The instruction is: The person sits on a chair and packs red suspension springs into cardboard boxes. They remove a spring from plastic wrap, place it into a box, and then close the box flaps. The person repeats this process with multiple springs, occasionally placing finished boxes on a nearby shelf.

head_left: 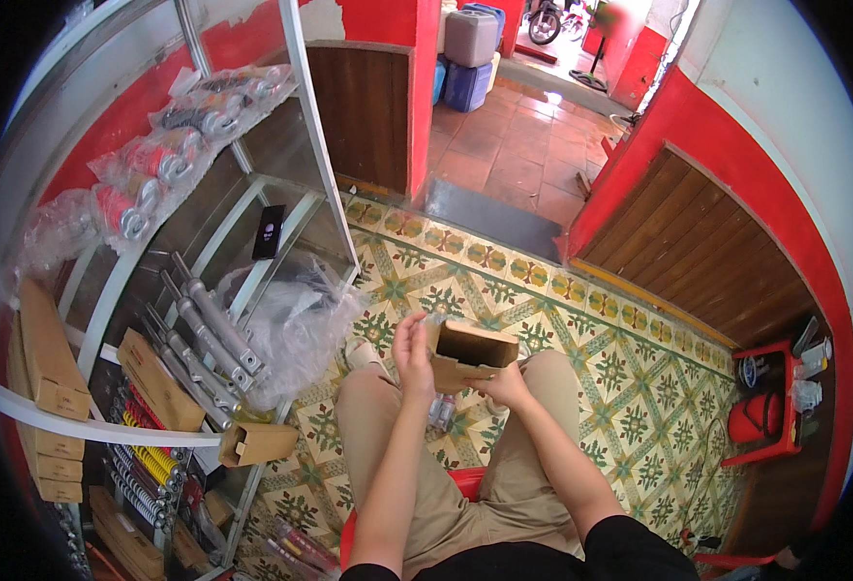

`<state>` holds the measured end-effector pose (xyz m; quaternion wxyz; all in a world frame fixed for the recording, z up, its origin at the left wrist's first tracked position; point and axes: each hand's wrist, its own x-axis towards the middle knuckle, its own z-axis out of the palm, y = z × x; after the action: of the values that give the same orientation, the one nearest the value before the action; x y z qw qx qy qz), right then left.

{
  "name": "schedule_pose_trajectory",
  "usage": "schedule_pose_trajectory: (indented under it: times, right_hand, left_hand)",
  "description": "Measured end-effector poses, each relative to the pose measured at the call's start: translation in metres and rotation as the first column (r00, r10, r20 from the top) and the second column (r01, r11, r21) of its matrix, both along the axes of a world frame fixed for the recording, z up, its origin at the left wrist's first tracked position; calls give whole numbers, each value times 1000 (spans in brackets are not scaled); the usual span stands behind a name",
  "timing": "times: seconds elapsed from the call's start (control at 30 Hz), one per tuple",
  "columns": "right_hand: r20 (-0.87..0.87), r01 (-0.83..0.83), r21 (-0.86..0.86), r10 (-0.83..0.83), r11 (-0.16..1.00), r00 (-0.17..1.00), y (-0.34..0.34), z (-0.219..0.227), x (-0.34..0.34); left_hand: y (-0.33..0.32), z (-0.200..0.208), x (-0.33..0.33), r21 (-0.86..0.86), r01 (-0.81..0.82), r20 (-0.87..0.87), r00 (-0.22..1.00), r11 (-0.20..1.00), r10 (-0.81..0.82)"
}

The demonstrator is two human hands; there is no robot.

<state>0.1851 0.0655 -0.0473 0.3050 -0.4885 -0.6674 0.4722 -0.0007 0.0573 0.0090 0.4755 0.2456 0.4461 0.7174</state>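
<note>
An open brown cardboard box (449, 372) is held between my two hands, above and between my knees. Its open end faces up and shows a dark inside; I cannot make out any contents. My left hand (413, 354) presses along the left side of the box, and a bit of clear plastic shows by its fingertips. On the near right edge, my right hand (504, 385) grips the cardboard with its fingers closed. Below the box, between my legs, a small shiny plastic-wrapped item (441, 412) is partly hidden.
At left, a metal rack (325, 145) holds plastic-wrapped shock absorbers (141, 160), silver fork tubes (209, 324), coil springs (155, 455), boxes and a phone (269, 232). Crumpled clear plastic (296, 320) lies beside it. A red stool (785, 426) with a bucket stands right; a doorway opens ahead.
</note>
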Motion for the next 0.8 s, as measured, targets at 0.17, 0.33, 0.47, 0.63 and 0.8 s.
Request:
schedule_pose_trajectory:
  times: [0.17,0.33,0.47,0.63,0.8]
  right_hand:
    - [61,142,-150,-134,979,989,-4,19,2]
    - [112,202,162,-221,966,969,-2,7,2]
    - [149,260,-50,-250,964,957,-1,2,9]
    - [115,156,134,-172,979,978,2,20,-3]
    - [-38,333,-103,-338,937,940,0,-14,13]
  left_hand:
    - [20,-12,2,207,116,-232,970,971,-66]
    - [24,-52,-2,151,306,216,918,940,-333]
    - [37,-44,-10,158,492,-54,870,856,-490]
    - [27,-15,-23,-45,449,-768,556,892,-318]
    - [32,-17,-29,-89,446,-841,445,891,-307]
